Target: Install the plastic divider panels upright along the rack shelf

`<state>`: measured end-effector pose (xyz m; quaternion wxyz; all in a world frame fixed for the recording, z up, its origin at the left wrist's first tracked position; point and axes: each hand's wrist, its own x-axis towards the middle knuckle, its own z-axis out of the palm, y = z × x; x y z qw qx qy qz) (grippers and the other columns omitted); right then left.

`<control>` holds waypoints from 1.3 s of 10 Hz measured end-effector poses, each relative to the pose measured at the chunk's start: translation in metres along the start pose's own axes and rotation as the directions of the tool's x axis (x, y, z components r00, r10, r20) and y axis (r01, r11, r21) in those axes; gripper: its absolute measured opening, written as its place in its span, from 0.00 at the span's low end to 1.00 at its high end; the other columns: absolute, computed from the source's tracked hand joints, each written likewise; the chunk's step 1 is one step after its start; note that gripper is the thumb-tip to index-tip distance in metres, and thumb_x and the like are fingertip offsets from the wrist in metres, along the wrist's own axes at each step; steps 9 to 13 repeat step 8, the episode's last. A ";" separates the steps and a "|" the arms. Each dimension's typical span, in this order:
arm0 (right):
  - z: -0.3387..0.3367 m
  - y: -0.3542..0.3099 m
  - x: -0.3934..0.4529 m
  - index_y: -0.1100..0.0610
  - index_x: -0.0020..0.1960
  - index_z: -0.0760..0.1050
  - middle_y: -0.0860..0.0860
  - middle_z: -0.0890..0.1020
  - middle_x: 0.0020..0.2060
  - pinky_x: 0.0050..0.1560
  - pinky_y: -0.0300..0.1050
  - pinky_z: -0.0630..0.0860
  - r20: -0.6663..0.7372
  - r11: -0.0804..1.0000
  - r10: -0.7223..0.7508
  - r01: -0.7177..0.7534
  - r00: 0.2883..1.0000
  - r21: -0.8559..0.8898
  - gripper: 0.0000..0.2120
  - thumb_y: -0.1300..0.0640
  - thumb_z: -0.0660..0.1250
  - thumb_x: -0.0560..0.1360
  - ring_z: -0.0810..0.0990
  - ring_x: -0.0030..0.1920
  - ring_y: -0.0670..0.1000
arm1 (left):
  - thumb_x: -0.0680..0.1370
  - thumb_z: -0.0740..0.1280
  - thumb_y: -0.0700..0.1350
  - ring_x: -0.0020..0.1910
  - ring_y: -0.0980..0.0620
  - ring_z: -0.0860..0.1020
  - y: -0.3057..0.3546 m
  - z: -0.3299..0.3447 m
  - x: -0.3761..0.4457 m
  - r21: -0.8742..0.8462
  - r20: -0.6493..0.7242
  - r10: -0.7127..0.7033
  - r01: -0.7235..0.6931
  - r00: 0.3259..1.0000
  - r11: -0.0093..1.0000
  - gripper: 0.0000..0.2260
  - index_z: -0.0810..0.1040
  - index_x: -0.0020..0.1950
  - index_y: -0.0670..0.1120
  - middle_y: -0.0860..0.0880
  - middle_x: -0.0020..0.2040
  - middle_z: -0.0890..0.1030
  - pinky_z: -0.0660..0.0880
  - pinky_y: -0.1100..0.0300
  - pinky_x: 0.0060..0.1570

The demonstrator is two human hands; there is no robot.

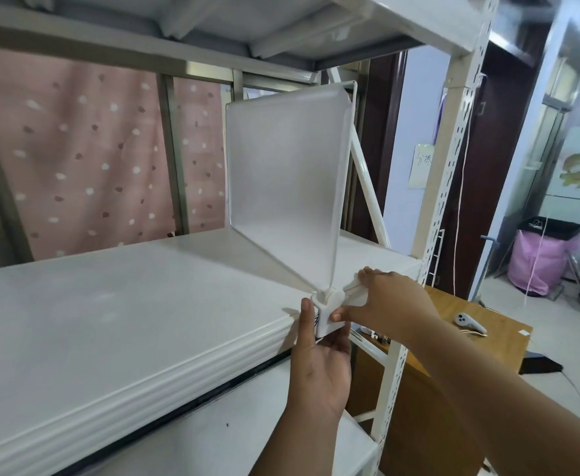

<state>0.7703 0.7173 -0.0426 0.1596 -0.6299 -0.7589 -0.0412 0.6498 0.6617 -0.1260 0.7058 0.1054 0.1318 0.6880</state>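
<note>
Behind the shelving you face a pink curtain (86, 159) dotted with white and dark spots, hung behind a grey metal frame (175, 156). To your right stands a dark brown door (498, 159), with a paper note (420, 165) on the pale wall beside it. Lower right you see a wooden table (453, 338), a pale tiled floor (556, 324) and a black bin with a pink liner (544, 255).

Shelf (110, 304): you are looking at a white, glossy board that is running from left to right, its ribbed front edge facing you.
Panel (281, 173): a frosted divider is standing upright on the shelf near its right end, running front to back.
Clip (328, 310): a white bracket is sitting over the front edge at the panel's foot.
Lower shelf (247, 424): another white board is lying just beneath.
</note>
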 end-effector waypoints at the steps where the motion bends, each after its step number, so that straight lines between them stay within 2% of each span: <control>1: 0.000 -0.002 -0.002 0.46 0.73 0.69 0.45 0.80 0.65 0.55 0.50 0.78 0.012 1.000 0.014 -0.014 1.000 -0.009 0.64 0.12 0.52 0.45 0.80 0.61 0.53 | 0.73 0.77 0.54 0.47 0.46 0.89 -0.001 0.000 -0.001 0.007 -0.004 0.030 -0.030 1.000 1.000 0.30 0.78 0.73 0.44 0.40 0.56 0.88 0.85 0.55 0.46; 2: 0.003 -0.003 -0.002 0.45 0.72 0.69 0.45 0.79 0.66 0.56 0.51 0.78 0.002 1.000 0.014 -0.014 1.000 0.000 0.64 0.11 0.51 0.44 0.80 0.62 0.53 | 0.74 0.78 0.52 0.50 0.44 0.89 0.002 0.000 -0.003 0.007 -0.007 0.028 -0.028 1.000 1.000 0.28 0.80 0.71 0.43 0.39 0.58 0.88 0.86 0.54 0.49; 3: 0.001 -0.004 -0.006 0.46 0.74 0.67 0.45 0.76 0.70 0.58 0.53 0.78 0.024 0.999 0.017 -0.018 1.000 0.029 0.67 0.11 0.50 0.43 0.78 0.65 0.54 | 0.76 0.77 0.50 0.57 0.40 0.88 0.008 -0.003 -0.010 0.015 -0.018 -0.009 0.010 1.000 1.000 0.25 0.80 0.70 0.41 0.36 0.62 0.86 0.86 0.50 0.54; 4: -0.003 -0.011 -0.013 0.47 0.75 0.65 0.46 0.74 0.72 0.60 0.54 0.76 0.036 0.998 0.026 -0.028 0.999 0.055 0.61 0.15 0.57 0.50 0.75 0.67 0.54 | 0.78 0.75 0.47 0.63 0.38 0.85 0.026 -0.006 -0.022 0.046 -0.030 -0.042 0.044 0.999 0.998 0.23 0.79 0.70 0.39 0.35 0.65 0.85 0.84 0.48 0.60; 5: -0.012 -0.018 -0.017 0.49 0.76 0.65 0.47 0.75 0.71 0.61 0.52 0.75 0.073 0.995 0.046 -0.052 0.996 0.081 0.57 0.18 0.64 0.54 0.76 0.67 0.54 | 0.73 0.79 0.44 0.58 0.39 0.87 0.040 -0.008 -0.036 0.082 -0.098 -0.063 0.071 0.993 0.994 0.25 0.80 0.67 0.37 0.35 0.59 0.88 0.87 0.51 0.45; 6: -0.011 -0.026 -0.022 0.51 0.75 0.65 0.49 0.74 0.71 0.61 0.50 0.75 0.090 0.992 0.063 -0.072 0.994 0.103 0.55 0.20 0.67 0.58 0.76 0.66 0.54 | 0.70 0.81 0.44 0.56 0.40 0.84 0.058 -0.015 -0.052 0.109 -0.161 -0.090 0.109 0.983 0.988 0.27 0.81 0.65 0.37 0.36 0.56 0.88 0.87 0.49 0.44; 7: -0.013 -0.037 -0.026 0.55 0.73 0.66 0.52 0.75 0.68 0.59 0.49 0.75 0.159 0.986 0.055 -0.078 0.986 0.144 0.57 0.17 0.61 0.58 0.77 0.64 0.56 | 0.78 0.75 0.52 0.59 0.40 0.82 0.087 -0.031 -0.074 0.291 -0.166 -0.223 0.264 0.960 0.919 0.19 0.82 0.64 0.42 0.40 0.62 0.86 0.81 0.49 0.55; 8: -0.022 -0.046 -0.036 0.55 0.65 0.71 0.52 0.78 0.57 0.48 0.39 0.75 0.235 0.986 0.077 -0.109 0.969 0.125 0.39 0.26 0.66 0.68 0.80 0.53 0.51 | 0.77 0.77 0.50 0.46 0.43 0.85 0.116 -0.046 -0.105 0.489 -0.153 -0.257 0.299 0.954 0.819 0.08 0.86 0.55 0.49 0.44 0.51 0.88 0.80 0.56 0.41; 13: -0.022 -0.046 -0.036 0.55 0.65 0.71 0.52 0.78 0.57 0.48 0.39 0.75 0.235 0.986 0.077 -0.109 0.969 0.125 0.39 0.26 0.66 0.68 0.80 0.53 0.51 | 0.77 0.77 0.50 0.46 0.43 0.85 0.116 -0.046 -0.105 0.489 -0.153 -0.257 0.299 0.954 0.819 0.08 0.86 0.55 0.49 0.44 0.51 0.88 0.80 0.56 0.41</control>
